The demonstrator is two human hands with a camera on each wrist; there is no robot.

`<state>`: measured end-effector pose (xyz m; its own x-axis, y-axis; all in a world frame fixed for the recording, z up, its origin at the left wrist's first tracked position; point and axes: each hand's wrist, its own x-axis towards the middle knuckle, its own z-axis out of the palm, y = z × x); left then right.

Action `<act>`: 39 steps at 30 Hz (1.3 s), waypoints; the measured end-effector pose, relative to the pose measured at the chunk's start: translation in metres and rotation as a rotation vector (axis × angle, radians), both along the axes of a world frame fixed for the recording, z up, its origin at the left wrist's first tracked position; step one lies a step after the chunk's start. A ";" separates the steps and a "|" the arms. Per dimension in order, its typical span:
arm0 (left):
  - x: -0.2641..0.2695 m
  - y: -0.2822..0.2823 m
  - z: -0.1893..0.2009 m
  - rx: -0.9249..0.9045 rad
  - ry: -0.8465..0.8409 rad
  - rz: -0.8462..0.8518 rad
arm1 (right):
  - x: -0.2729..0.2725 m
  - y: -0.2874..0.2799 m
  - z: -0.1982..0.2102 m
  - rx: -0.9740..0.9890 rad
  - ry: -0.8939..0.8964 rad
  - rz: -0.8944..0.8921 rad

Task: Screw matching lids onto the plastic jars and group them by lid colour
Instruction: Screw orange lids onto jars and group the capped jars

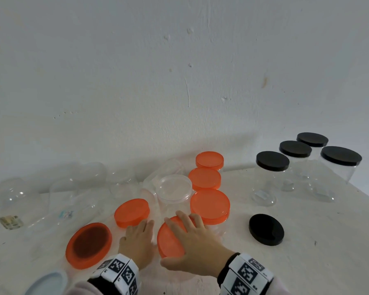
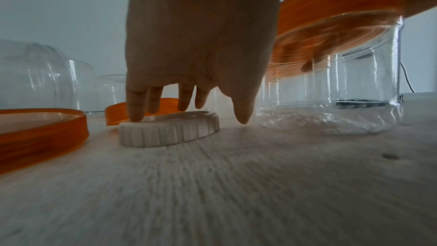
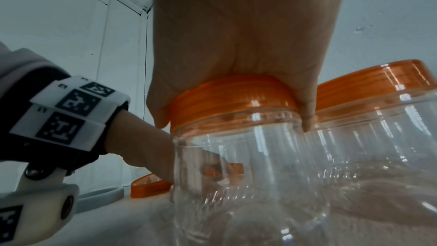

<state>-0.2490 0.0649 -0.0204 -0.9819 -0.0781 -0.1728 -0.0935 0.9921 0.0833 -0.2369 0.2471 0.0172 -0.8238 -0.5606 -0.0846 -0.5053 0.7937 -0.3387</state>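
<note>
My right hand grips an orange lid from above, thumb and fingers curled over its rim. The lid sits on an upright clear jar near the table's front. Just left of that jar, my left hand reaches down to the table. Its fairly straight fingers touch the top of a white ribbed lid lying flat, the thumb apart from it. The white lid is hidden under the hand in the head view.
Three orange-lidded jars line up behind, beside a clear-lidded jar. Loose orange lids lie to the left, a black lid to the right. Several black-lidded jars stand far right. Empty jars lie at the left.
</note>
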 end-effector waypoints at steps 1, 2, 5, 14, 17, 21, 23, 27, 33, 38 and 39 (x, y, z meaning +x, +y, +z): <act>-0.001 0.002 0.001 -0.011 -0.013 0.006 | 0.000 0.000 0.000 0.001 0.001 -0.001; -0.001 0.004 0.002 -0.026 -0.025 0.008 | 0.000 0.000 0.000 -0.002 0.001 -0.001; -0.002 0.009 0.005 -0.064 -0.052 0.002 | 0.000 0.000 -0.001 -0.021 0.002 0.000; -0.001 0.008 0.007 -0.116 -0.095 0.006 | 0.000 -0.001 -0.003 -0.020 0.007 -0.005; -0.003 0.002 0.006 -0.149 -0.087 -0.027 | 0.001 -0.001 -0.002 -0.011 0.009 -0.007; -0.006 -0.010 0.009 -0.149 -0.118 -0.035 | 0.000 0.000 0.000 0.003 -0.008 -0.012; -0.005 -0.016 0.010 -0.134 -0.122 -0.027 | 0.000 0.000 0.001 0.006 -0.022 -0.013; -0.003 -0.021 0.006 -0.051 -0.153 -0.023 | 0.000 -0.001 0.001 0.016 -0.025 -0.017; -0.004 -0.023 0.007 0.021 -0.159 -0.031 | 0.000 -0.001 -0.001 0.027 -0.016 -0.025; -0.004 -0.029 0.002 0.058 -0.142 -0.093 | 0.000 -0.002 0.000 0.037 -0.019 -0.034; -0.002 -0.031 0.001 0.059 -0.138 -0.102 | 0.001 -0.002 0.000 0.040 -0.019 -0.035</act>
